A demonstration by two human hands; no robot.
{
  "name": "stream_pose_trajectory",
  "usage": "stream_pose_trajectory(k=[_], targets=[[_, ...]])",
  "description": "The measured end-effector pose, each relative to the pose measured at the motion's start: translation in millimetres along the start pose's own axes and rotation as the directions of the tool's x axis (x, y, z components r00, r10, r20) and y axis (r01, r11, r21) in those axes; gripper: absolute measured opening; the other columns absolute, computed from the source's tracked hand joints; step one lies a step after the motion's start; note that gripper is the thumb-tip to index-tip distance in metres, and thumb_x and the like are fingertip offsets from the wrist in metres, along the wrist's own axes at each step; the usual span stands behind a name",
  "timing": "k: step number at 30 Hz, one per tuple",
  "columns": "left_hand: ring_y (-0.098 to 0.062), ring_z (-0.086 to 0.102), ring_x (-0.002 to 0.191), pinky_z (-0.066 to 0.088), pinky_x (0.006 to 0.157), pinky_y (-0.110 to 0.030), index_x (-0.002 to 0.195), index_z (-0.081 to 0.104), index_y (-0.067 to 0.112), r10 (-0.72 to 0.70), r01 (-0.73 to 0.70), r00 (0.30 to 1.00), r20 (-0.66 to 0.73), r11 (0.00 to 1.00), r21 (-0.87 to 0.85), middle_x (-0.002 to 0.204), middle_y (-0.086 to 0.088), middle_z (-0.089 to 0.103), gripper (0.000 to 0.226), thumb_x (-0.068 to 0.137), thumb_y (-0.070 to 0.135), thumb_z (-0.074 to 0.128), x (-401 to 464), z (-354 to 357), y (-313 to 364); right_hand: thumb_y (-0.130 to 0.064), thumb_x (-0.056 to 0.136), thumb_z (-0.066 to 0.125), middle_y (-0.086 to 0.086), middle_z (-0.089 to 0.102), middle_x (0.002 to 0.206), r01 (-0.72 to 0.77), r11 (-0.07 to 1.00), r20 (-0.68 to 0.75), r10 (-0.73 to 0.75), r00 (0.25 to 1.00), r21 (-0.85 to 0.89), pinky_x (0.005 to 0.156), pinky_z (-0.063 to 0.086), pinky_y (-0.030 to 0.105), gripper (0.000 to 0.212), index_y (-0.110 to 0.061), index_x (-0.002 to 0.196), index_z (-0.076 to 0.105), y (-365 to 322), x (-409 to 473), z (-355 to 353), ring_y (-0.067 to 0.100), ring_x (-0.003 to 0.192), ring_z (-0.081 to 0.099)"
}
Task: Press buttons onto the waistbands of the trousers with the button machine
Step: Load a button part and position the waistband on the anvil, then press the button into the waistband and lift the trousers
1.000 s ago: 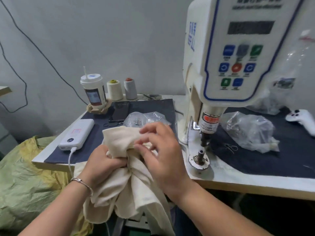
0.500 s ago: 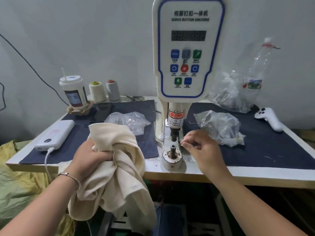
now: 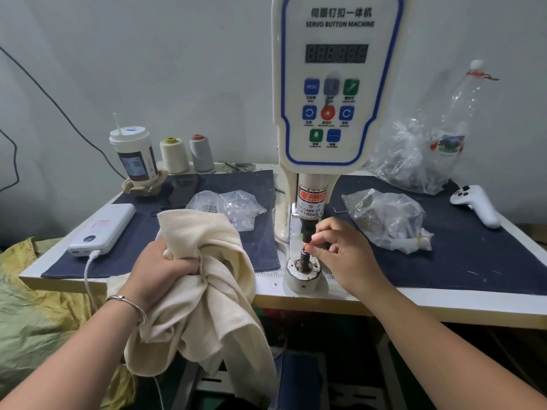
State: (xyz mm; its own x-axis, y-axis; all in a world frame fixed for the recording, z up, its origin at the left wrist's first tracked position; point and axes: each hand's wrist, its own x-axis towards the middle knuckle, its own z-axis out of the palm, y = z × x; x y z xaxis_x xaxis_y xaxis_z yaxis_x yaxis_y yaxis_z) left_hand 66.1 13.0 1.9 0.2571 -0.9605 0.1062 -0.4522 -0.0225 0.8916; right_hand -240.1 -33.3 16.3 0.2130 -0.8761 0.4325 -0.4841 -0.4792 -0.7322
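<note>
1. Head view, hidden/unclear: R hand [image 3: 344,255] has thumb + forefinger pinched at the top of the lower die post [image 3: 304,257] of the button machine [image 3: 334,84]; whatever it pinches is too small to make out. Fingertips cover part of the post. Digits on the machine's display unreadable. Trouser legs cut off below the table edge.
2. L hand [image 3: 165,270] fisted round bunched cream trousers [image 3: 207,279], left of the machine, at the table's front edge; waistband can't be told apart in the bundle.
3. Surface/room: white table [image 3: 414,303] w/ dark blue mats [image 3: 473,255] either side of the machine, grey wall behind. Clear plastic bags [image 3: 384,220] right and left of the machine; power bank [image 3: 103,229], lidded cup [image 3: 134,158], two thread cones [image 3: 186,153] to its left; white controller [image 3: 476,204] far right.
4. Writing: "SERVO BUTTON MACHINE" on the head; red "WARNING" label, partly readable "CARE OF… FINGER".
</note>
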Motion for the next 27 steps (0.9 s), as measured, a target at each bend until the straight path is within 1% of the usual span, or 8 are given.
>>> stream_pose_trajectory(k=[3, 6, 9, 15, 18, 22, 25, 27], targets=[[-0.005, 0.053, 0.054, 0.044, 0.062, -0.034, 0.064, 0.066, 0.015, 0.003, -0.003, 1.0, -0.001, 1.0, -0.005, 0.057, 0.004, 0.062, 0.037, 0.04, 0.043, 0.068, 0, 0, 0, -0.004, 0.076, 0.078, -0.012, 0.055, 0.083, 0.037, 0.999, 0.007, -0.037, 0.999, -0.011, 0.059, 0.037, 0.006, 0.007, -0.001, 0.078, 0.072, -1, 0, -3, -0.013, 0.067, 0.05], [-0.006, 0.055, 0.056, 0.046, 0.063, -0.034, 0.065, 0.067, 0.017, 0.002, -0.002, 1.0, -0.004, 1.0, -0.005, 0.058, 0.004, 0.064, 0.036, 0.04, 0.043, 0.068, 1, 0, -1, -0.004, 0.075, 0.08, -0.01, 0.056, 0.083, 0.043, 0.999, 0.011, -0.043, 0.999, -0.008, 0.056, 0.037, 0.006, 0.008, -0.002, 0.077, 0.072, 0, 1, -4, -0.014, 0.067, 0.051], [-0.01, 0.055, 0.058, 0.045, 0.063, -0.035, 0.062, 0.066, 0.016, -0.005, 0.005, 1.0, 0.004, 1.0, -0.007, 0.058, 0.004, 0.063, 0.035, 0.04, 0.043, 0.068, 0, 0, -1, -0.005, 0.074, 0.08, -0.011, 0.056, 0.084, 0.039, 0.999, 0.021, -0.039, 0.999, -0.02, 0.059, 0.039, 0.006, 0.009, -0.003, 0.077, 0.072, 2, 3, -5, -0.008, 0.069, 0.052], [-0.008, 0.055, 0.058, 0.046, 0.064, -0.035, 0.062, 0.068, 0.019, 0.002, -0.002, 1.0, -0.005, 1.0, -0.005, 0.057, 0.006, 0.064, 0.033, 0.039, 0.044, 0.068, 1, 0, -1, -0.006, 0.073, 0.081, -0.015, 0.056, 0.085, 0.066, 0.996, 0.033, -0.064, 0.997, -0.06, 0.065, 0.038, 0.004, 0.008, -0.004, 0.078, 0.075, 4, 5, -6, 0.003, 0.085, 0.051], [-0.01, 0.054, 0.059, 0.045, 0.064, -0.036, 0.062, 0.067, 0.017, 0.003, -0.003, 1.0, -0.001, 1.0, -0.003, 0.057, 0.005, 0.063, 0.035, 0.039, 0.044, 0.068, 1, 0, -2, -0.007, 0.074, 0.081, -0.015, 0.057, 0.085, 0.05, 0.997, 0.041, -0.048, 0.998, -0.057, 0.064, 0.038, 0.005, 0.008, -0.004, 0.078, 0.075, 5, 5, -7, 0.0, 0.082, 0.052], [-0.009, 0.053, 0.057, 0.045, 0.063, -0.036, 0.064, 0.064, 0.011, 0.013, -0.013, 1.0, 0.007, 1.0, -0.013, 0.058, 0.003, 0.061, 0.04, 0.041, 0.043, 0.068, 1, 0, -2, -0.009, 0.075, 0.08, -0.017, 0.059, 0.084, 0.019, 0.998, 0.057, -0.016, 0.998, -0.055, 0.063, 0.037, 0.005, 0.007, -0.007, 0.079, 0.075, 5, 4, -8, -0.007, 0.069, 0.049], [-0.015, 0.056, 0.064, 0.05, 0.069, -0.046, 0.067, 0.066, 0.008, 0.0, 0.0, 1.0, 0.02, 1.0, -0.016, 0.064, -0.007, 0.065, 0.042, 0.042, 0.041, 0.07, 0, -1, 1, -0.007, 0.076, 0.079, -0.01, 0.064, 0.084, 0.015, 0.999, 0.058, -0.014, 0.998, -0.029, 0.062, 0.038, 0.006, 0.004, -0.008, 0.078, 0.076, 4, 3, -11, -0.008, 0.07, 0.053], [-0.017, 0.058, 0.067, 0.052, 0.073, -0.048, 0.068, 0.067, 0.011, -0.013, 0.013, 0.999, 0.036, 1.0, 0.016, 0.07, -0.012, 0.069, 0.041, 0.042, 0.043, 0.07, -1, -2, 5, -0.005, 0.077, 0.078, -0.002, 0.067, 0.085, -0.004, 1.0, 0.045, 0.004, 0.999, -0.004, 0.062, 0.038, 0.008, 0.003, -0.008, 0.079, 0.077, 2, 1, -16, -0.001, 0.071, 0.057]])
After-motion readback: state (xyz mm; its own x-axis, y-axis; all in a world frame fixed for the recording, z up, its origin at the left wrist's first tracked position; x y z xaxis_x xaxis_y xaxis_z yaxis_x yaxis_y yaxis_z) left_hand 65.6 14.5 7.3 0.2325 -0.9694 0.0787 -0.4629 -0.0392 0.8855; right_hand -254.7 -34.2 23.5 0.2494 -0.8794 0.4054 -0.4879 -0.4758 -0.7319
